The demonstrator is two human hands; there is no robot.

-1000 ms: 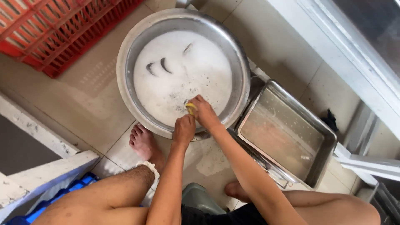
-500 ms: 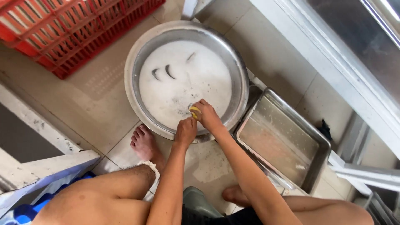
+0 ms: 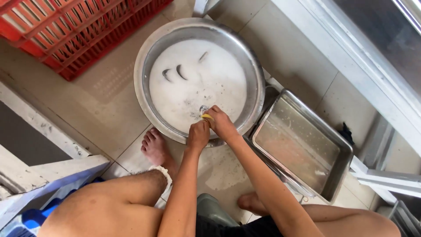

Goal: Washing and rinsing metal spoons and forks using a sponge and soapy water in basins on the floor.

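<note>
Head view looks straight down on a person seated low over a round steel basin (image 3: pixel 144 57) filled with white foamy water. Both hands meet at the basin's six o'clock edge. The left hand (image 3: pixel 198 136) is curled closed, seemingly steadying something at the rim, though what it grips is hidden by the fingers. The right hand (image 3: pixel 222 124) is clenched around a yellow sponge (image 3: pixel 206 116), pressed against a small shiny metal piece (image 3: pixel 203 108) that pokes out of the foam just beside the fingertips; its kind cannot be told.

Toward ten o'clock inside the basin, two curved utensil handles (image 3: pixel 172 73) stick up through the suds, and another small piece (image 3: pixel 202 56) shows near one o'clock.

At four o'clock from the basin, just beside it, sits a rectangular steel tray (image 3: pixel 346 153) holding murky water. A red plastic crate (image 3: pixel 66 35) lies at ten o'clock, well apart from the hands. The person's bare left foot (image 3: pixel 154 147) rests on the tiled floor (image 3: pixel 105 101) at seven o'clock of the basin, close to its rim.
</note>
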